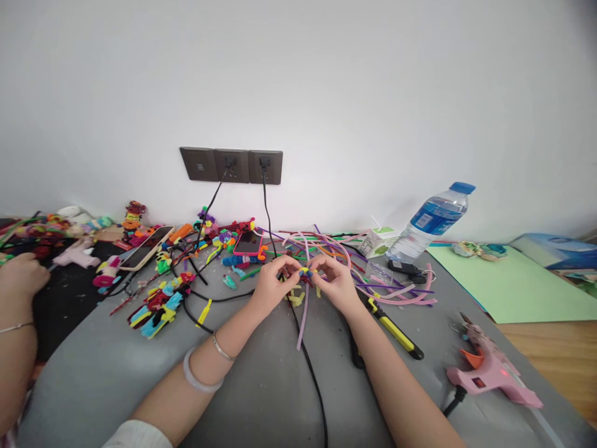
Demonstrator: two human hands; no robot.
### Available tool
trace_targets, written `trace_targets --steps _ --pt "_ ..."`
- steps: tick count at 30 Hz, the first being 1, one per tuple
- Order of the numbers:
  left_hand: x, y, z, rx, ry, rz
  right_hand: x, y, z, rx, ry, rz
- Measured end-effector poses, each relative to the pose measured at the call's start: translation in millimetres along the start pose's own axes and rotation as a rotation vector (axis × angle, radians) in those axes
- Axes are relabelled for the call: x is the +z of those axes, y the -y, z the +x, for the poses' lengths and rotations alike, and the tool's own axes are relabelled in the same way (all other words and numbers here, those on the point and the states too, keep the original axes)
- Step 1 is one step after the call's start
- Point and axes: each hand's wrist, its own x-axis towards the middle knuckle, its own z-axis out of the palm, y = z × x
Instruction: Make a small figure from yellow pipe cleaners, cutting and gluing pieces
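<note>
My left hand (274,280) and my right hand (336,283) meet over the middle of the grey table. Thumbs and forefingers of both pinch a small yellow and blue pipe-cleaner piece (305,272), mostly covered by the fingertips. Pale yellow pipe-cleaner bits (295,297) show just below it. A lilac pipe cleaner (303,320) runs down between my hands towards me. Behind and right of my right hand spreads a loose heap of pink and purple pipe cleaners (405,297). A yellow and black utility knife (396,331) lies beside my right forearm.
A pink glue gun (495,372) rests at the right. Behind are a tilted water bottle (435,218), drink carton (379,241), key fob (407,271) and pink-cased phone (249,243). Pipe-cleaner figures (161,306) and black cables (308,361) lie about. Another person's hand (23,280) is far left.
</note>
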Motion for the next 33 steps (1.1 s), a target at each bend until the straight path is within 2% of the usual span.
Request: trace_targets --steps 11,25,33 --pt "0.5 2.4 0.0 -0.007 -0.035 -0.018 -0.3 -1.4 0.2 -0.016 -0.029 -0.008" --pt "1.2 -1.1 -0.4 -0.008 -0.009 -0.049 -0.5 -1.3 -0.8 0.010 0.011 0.036" --pt "0.0 -1.0 0.4 -0.019 -0.053 -0.038 0.3 -3.5 0.5 -0.007 -0.024 0.031"
